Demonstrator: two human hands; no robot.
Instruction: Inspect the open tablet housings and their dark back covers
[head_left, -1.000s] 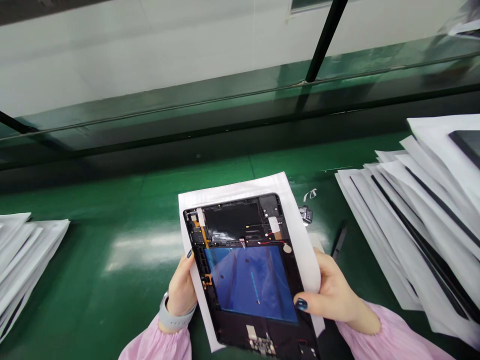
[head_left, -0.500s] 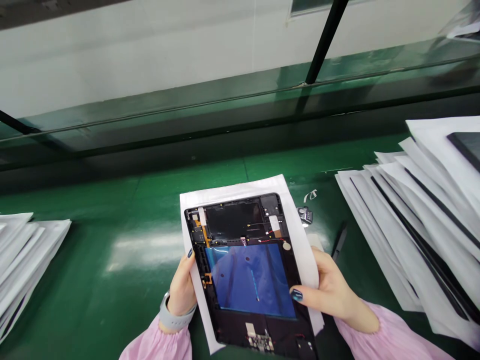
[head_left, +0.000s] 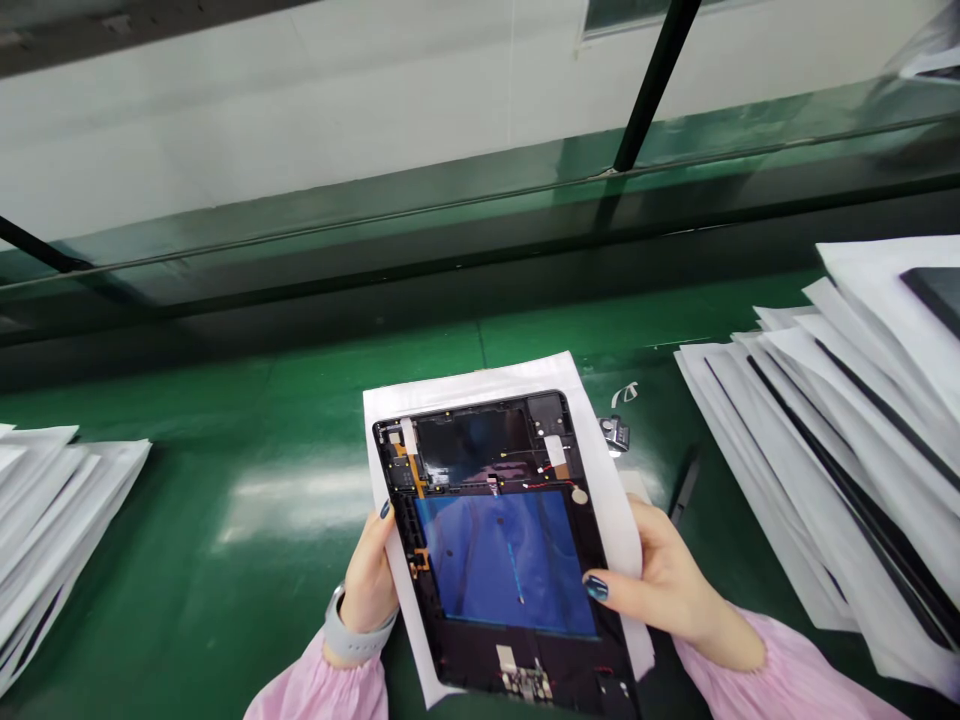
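Over the green workbench [head_left: 225, 420], the left hand [head_left: 366, 580] and right hand [head_left: 660, 570] each pinch, thumb on top, the open tablet housing [head_left: 502, 560] and its white sheet [head_left: 480, 376], keeping the two pressed together.

A left hand [head_left: 367, 580] and a right hand [head_left: 664, 580] hold an open tablet housing [head_left: 487, 530] at its side edges, the housing lying on a paper sheet [head_left: 611, 480]. Just beyond the right hand, on the workbench [head_left: 225, 400], lie a small metal part [head_left: 615, 433] and a slim tool [head_left: 684, 487]. A stack of paper sheets [head_left: 817, 460] sits right of the right hand, another stack [head_left: 52, 510] left of the left hand. A glass panel [head_left: 375, 215] stands behind the bench, beyond both hands.
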